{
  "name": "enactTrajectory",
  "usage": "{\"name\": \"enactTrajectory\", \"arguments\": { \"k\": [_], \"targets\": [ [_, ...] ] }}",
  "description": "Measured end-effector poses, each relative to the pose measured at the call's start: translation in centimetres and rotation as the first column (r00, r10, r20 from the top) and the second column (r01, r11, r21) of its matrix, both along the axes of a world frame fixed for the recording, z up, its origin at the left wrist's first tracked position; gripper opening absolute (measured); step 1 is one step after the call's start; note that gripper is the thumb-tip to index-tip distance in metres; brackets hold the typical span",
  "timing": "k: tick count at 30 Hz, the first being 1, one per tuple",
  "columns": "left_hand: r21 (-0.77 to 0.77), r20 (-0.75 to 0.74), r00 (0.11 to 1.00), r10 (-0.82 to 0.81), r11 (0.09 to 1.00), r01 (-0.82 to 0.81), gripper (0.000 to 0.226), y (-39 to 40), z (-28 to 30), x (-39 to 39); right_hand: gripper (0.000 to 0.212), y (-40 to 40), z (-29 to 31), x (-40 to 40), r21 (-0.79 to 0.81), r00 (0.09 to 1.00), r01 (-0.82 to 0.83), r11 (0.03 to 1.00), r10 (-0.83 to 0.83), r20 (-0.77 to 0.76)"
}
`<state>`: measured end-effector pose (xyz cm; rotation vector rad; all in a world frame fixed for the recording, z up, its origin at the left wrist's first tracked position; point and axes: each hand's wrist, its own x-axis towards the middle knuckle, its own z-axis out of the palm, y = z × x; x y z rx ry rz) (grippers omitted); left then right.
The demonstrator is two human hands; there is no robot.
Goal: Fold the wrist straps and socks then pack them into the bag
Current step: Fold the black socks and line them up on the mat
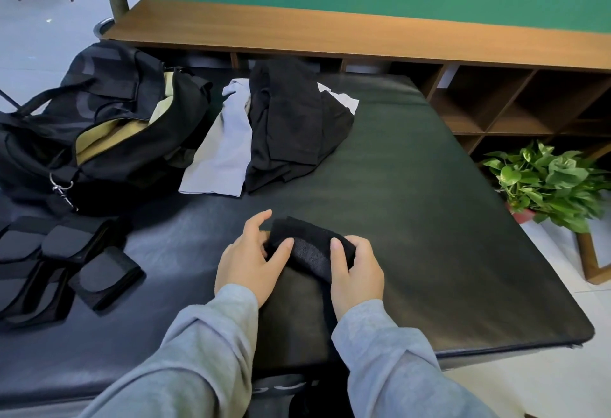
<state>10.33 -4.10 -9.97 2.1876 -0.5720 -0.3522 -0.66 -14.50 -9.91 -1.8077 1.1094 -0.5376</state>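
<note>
Head view: my left hand (246,262) and right hand (355,267) pinch a black knitted sock (309,249) between curled fingers, low on the black padded desk (429,219), near the open black bag (99,126).

Bag (99,129) far left on table (446,219), straps (66,262) before it, socks (264,129) right of bag.
</note>
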Motion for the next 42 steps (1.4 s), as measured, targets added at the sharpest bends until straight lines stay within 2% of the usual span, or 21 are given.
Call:
{"name": "enactTrajectory", "arguments": {
  "k": [6,13,18,24,27,32,35,39,41,42],
  "targets": [
    [0.011,0.021,1.000,-0.003,1.000,0.002,0.051,-0.7,0.1,0.5,0.011,-0.5,0.4,0.6,0.031,0.997,0.072,0.997,-0.072,-0.020],
    [-0.125,-0.130,0.991,-0.039,0.992,0.023,0.042,-0.1,-0.1,0.3,0.011,-0.4,0.3,1.0,0.033,0.996,0.085,0.996,-0.084,-0.044],
    [-0.070,-0.126,0.991,-0.040,0.997,0.031,0.031,-0.4,-0.8,0.6,0.014,-0.4,0.2,1.0,0.018,0.995,0.090,0.996,-0.089,-0.046],
    [0.163,0.039,0.992,-0.119,0.980,0.112,0.058,-0.6,-0.7,1.0,0.011,-0.3,0.3,1.0,0.029,0.995,0.098,0.995,-0.098,-0.018],
    [0.173,0.030,0.995,-0.096,0.981,0.089,0.059,-0.7,-0.5,1.0,0.009,-0.1,0.4,0.8,0.038,0.995,0.096,0.995,-0.096,0.003],
    [0.136,-0.034,0.999,-0.022,0.990,0.026,0.044,-1.0,0.2,0.6,0.012,-0.1,-0.1,0.8,0.007,0.992,0.123,0.992,-0.123,0.035],
    [0.108,0.003,0.999,0.033,0.994,-0.034,0.036,-1.0,0.5,0.3,0.021,-0.4,-0.8,1.0,-0.096,0.992,0.124,0.988,-0.120,0.048],
    [0.092,0.114,0.992,0.054,0.994,-0.065,0.030,-1.1,0.3,0.2,0.015,-0.3,-1.6,1.2,-0.255,0.990,0.139,0.957,-0.125,0.071],
    [0.084,0.154,0.987,0.054,0.994,-0.068,0.023,-1.2,0.1,0.2,0.019,0.1,-1.7,1.3,-0.426,0.986,0.160,0.891,-0.126,0.107],
    [0.082,0.166,0.985,0.055,0.994,-0.070,0.020,-1.2,0.0,0.3,0.024,0.4,-1.7,1.5,-0.568,0.991,0.122,0.814,-0.068,0.115]
  ]
}}
